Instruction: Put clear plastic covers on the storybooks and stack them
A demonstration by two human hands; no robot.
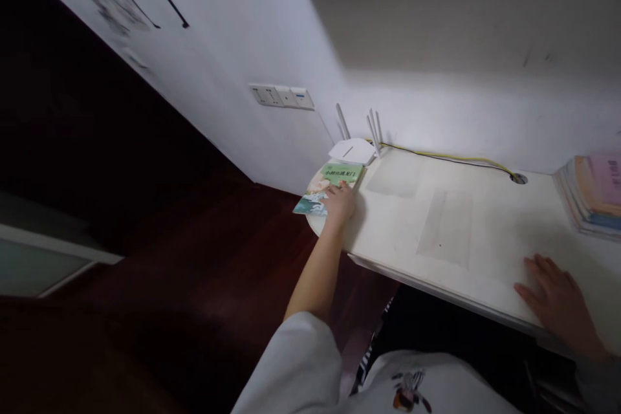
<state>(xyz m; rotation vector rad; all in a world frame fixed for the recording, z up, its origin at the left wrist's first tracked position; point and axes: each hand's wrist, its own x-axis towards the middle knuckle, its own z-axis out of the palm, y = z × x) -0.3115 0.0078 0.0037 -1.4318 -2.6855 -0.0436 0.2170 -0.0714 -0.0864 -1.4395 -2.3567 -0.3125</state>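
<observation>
From here I read the left grip (339, 202) as lying palm-down on a thin illustrated paperback (339, 174), fingers across the cover; I can't tell from this view whether it's actually pinching the book or only pressing on it. The book sits on the rounded corner of the white bench (485, 272), with its lower corner jutting past the edge over the dark wood floor (194, 259). That overhang worries me most: if the grip slides or lifts, the book's weight could tip it over the edge. The book's upper edge also lies just beside a white Wi-Fi router (352, 151), so a shove that way could knock the router or tug the yellow and black cable (451, 156) running along the wall to a grommet hole (518, 178). My right grip (557, 297) is released, spread flat on the bench, well apart from the book. A careless slide of it toward the far end could disturb the fanned stack of books (592, 197), which looks loose enough to slump.
</observation>
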